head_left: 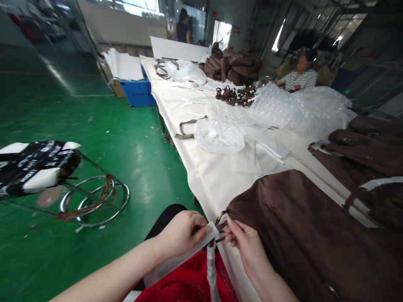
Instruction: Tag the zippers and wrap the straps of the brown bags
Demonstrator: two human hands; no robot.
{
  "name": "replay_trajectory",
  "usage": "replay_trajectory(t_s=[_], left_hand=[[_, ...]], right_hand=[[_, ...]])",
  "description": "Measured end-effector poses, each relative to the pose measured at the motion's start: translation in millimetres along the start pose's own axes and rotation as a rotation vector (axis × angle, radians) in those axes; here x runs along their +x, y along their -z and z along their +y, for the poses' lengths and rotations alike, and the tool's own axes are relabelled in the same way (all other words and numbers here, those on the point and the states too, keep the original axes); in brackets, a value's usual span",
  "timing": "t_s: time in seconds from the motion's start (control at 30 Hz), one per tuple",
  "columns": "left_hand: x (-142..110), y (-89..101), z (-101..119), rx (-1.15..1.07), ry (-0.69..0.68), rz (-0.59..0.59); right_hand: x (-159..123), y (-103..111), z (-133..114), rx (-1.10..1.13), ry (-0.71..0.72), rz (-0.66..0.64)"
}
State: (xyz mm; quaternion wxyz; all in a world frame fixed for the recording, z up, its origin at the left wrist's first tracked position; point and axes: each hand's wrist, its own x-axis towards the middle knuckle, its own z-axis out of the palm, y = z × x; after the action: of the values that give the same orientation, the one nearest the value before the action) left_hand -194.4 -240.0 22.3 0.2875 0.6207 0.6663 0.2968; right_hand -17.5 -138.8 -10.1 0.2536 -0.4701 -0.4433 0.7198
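Note:
A strip of thin white paper [210,231] is pinched in my left hand [185,231], with its long end trailing down over my lap. My right hand [244,239] grips a narrow brown strap [221,227] close to the edge of a large brown bag [302,222]. Between the two hands, a strap wrapped in white [211,268] hangs down in front of the red clothing. Metal hardware [221,217] shows where the strap meets the bag. The bag lies on the table to the right, partly behind my right forearm.
The cream-covered table [176,115] bears a clear plastic bag [219,135], bubble wrap [302,107], small brown pieces [234,95] and more brown bags [365,147]. A stool [94,201] stands left on the green floor. One person [300,77] sits across the table; another [182,29] is farther back.

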Motion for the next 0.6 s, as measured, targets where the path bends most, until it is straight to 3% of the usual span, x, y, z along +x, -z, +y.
replay_trajectory(t_s=[0.17, 0.43, 0.6], left_hand=[[-7, -4.5, 26, 0.080, 0.021, 0.044], [2, -17.6, 69, 0.394, 0.049, 0.049], [6, -30.6, 91, 0.567, 0.104, 0.030]], right_hand=[[-3, 10, 10, 0.021, 0.062, -0.124], [-4, 25, 18, -0.117, 0.216, -0.191], [-3, 30, 14, -0.119, 0.211, -0.248]])
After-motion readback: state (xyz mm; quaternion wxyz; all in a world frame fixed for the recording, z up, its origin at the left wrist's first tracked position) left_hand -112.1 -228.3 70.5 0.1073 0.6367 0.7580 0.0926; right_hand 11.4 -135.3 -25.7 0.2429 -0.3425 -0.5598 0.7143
